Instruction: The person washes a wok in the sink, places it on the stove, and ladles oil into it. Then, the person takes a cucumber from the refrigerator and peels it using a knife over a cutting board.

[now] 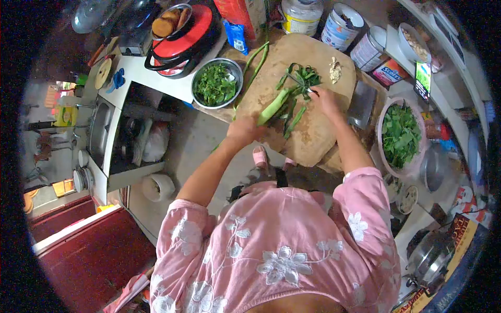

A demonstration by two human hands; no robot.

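My left hand point(244, 130) is closed round the lower end of a pale green, thick vegetable stem point(274, 107), which points up and away over the wooden cutting board point(308, 138). Near the stem's far end, my right hand point(324, 100) grips a small bladed tool point(308, 92); whether it is a peeler or a little knife is too small to tell. Dark green peelings point(308, 76) lie heaped beyond the stem's tip, and a few strips point(295, 121) rest nearer to me. Chopped pale pieces, perhaps garlic point(335, 70), sit on the board's right side.
Left of the board stands a metal bowl of green leaves point(215, 83), with long green stalks point(257, 63) between. At right are a dark cleaver-like blade point(361, 104) and a pink basket of leaves point(401, 133). Tins point(342, 27) line the back, beside a red-lidded pan point(182, 36).
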